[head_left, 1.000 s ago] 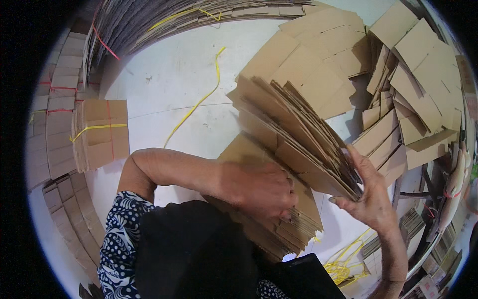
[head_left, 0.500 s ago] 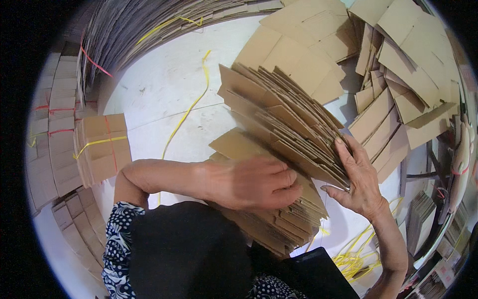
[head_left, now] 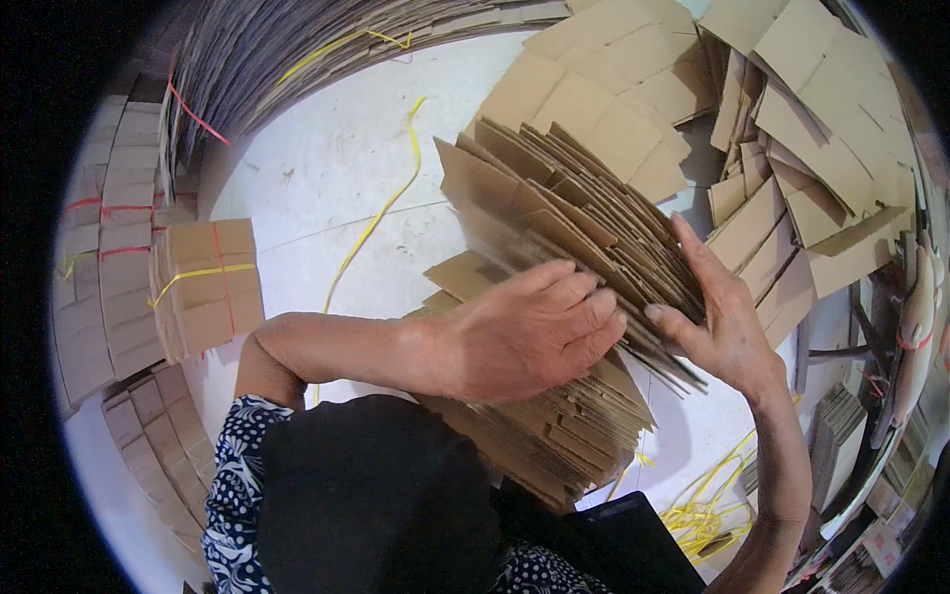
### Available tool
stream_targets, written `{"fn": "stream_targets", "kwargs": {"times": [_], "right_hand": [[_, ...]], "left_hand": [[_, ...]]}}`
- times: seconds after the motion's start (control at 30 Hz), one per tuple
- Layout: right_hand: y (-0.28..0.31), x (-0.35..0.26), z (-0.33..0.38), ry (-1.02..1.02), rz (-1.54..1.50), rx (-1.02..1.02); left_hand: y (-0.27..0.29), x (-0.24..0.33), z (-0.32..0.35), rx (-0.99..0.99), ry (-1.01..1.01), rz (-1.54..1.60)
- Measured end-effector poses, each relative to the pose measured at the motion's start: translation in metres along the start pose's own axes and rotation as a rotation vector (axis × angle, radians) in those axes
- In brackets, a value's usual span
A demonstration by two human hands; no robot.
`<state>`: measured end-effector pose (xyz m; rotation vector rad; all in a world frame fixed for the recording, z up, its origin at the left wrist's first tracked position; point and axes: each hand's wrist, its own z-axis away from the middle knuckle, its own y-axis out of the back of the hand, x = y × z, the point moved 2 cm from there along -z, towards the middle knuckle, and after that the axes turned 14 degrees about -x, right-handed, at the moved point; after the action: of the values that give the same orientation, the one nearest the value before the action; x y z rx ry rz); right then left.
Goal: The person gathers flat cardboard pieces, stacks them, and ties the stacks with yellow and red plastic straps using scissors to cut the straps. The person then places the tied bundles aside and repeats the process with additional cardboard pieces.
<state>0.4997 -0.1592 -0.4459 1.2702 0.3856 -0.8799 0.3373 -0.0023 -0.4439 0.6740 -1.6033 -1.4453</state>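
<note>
A thick bundle of brown cardboard sheets (head_left: 584, 213) leans at a slant in front of me, its layers fanned apart along the top. My right hand (head_left: 720, 312) grips its right end, thumb on the near side and fingers along the far side. Against the near face lies my left hand (head_left: 544, 332), fingers bent and close together on the nearest sheets, which are smeared by motion. What the left fingertips pinch is partly hidden. Under the left hand sits a second pile of cardboard sheets (head_left: 554, 441), close to my body.
Loose flat cardboard (head_left: 831, 109) is heaped at the far right. A tied cardboard bundle (head_left: 208, 287) stands at left, beside stacked cardboard (head_left: 109, 307). Tall dark sheets (head_left: 267, 59) line the back left. Yellow strap (head_left: 376, 218) crosses the white surface; more yellow strapping (head_left: 708, 515) lies tangled at lower right.
My left hand has moved right and up onto the bundle's near face. My right thumb has shifted up, and the nearest sheets now spread apart at their lower right end.
</note>
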Motion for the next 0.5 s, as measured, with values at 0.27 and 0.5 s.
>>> {"fn": "stream_targets", "kwargs": {"times": [0.27,0.5], "right_hand": [[-0.008,0.018,-0.024,-0.036,-0.046,0.097],[-0.008,0.006,-0.014,-0.057,0.149,0.043]], "left_hand": [[-0.003,0.008,0.008,0.058,-0.077,0.019],[-0.007,0.008,0.013,-0.123,-0.048,0.192]]}}
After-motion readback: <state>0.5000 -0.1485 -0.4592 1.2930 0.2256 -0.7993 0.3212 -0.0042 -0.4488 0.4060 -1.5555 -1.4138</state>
